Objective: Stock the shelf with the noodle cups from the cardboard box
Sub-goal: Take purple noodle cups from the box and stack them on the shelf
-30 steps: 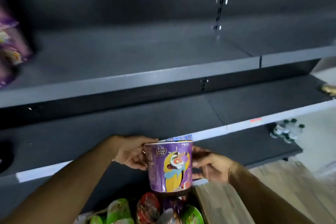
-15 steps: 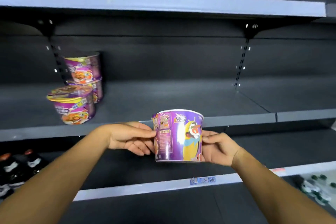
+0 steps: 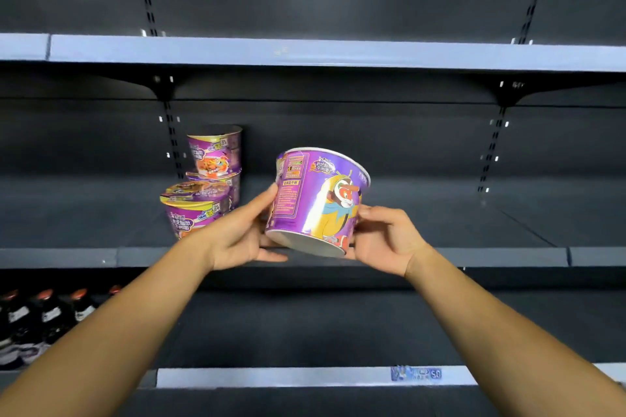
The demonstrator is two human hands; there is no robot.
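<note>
I hold a purple noodle cup (image 3: 316, 201) with a cartoon monkey on it between both hands, tilted so its white base faces me, just above the front edge of the middle shelf (image 3: 474, 256). My left hand (image 3: 242, 234) grips its left side and base. My right hand (image 3: 386, 237) holds its right side. On that shelf to the left stand three more purple noodle cups: a front one (image 3: 193, 206) and, behind it, a stack of two (image 3: 215, 154). The cardboard box is out of view.
A grey upper shelf (image 3: 305, 52) runs above the cups. Dark bottles with orange caps (image 3: 50, 311) stand on the lower shelf at the left. A blue price tag (image 3: 416, 373) sits on the lower shelf's front rail. The middle shelf right of the cups is bare.
The held cup has risen from over the box to the level of the middle shelf and has tilted base toward me. My view has lifted, so the box has dropped out of sight.
</note>
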